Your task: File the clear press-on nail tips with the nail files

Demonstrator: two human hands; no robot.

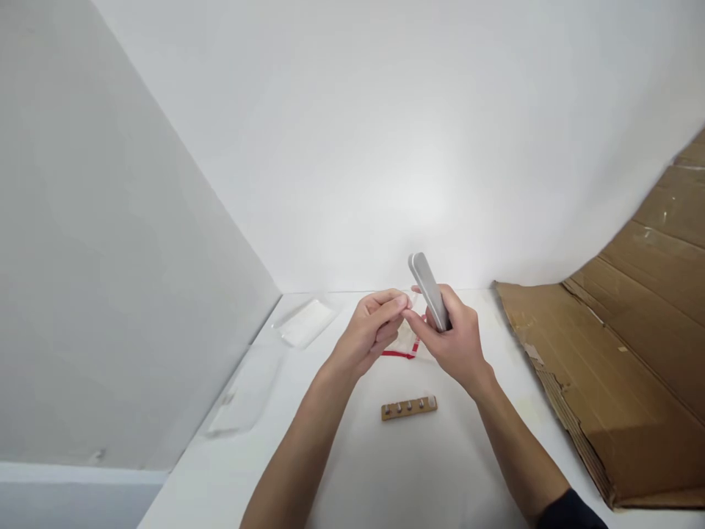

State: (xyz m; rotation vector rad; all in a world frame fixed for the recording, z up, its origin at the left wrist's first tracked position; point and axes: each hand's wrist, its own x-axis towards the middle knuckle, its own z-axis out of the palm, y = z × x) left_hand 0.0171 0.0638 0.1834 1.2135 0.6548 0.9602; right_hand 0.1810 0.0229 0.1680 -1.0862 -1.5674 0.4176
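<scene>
My right hand point(452, 334) is wrapped round a slim, silver-grey, round-ended object point(428, 286), which points up and away from me; its exact kind is not clear. My left hand point(377, 327) is closed in a pinch, its fingertips meeting my right thumb. Something small and clear shows at those fingertips, too small to name. Behind and below the hands lies a clear bag with a red edge point(401, 354), partly hidden. Nearer to me, a brown strip point(408, 408) with several small metal pieces on it rests on the white table.
A clear plastic packet with a white sheet point(307, 323) lies at the back left, and another clear plastic piece point(242, 400) lies nearer along the left wall. Folded brown cardboard point(622, 382) stands along the right side. A white wall point(352, 147) rises behind the table.
</scene>
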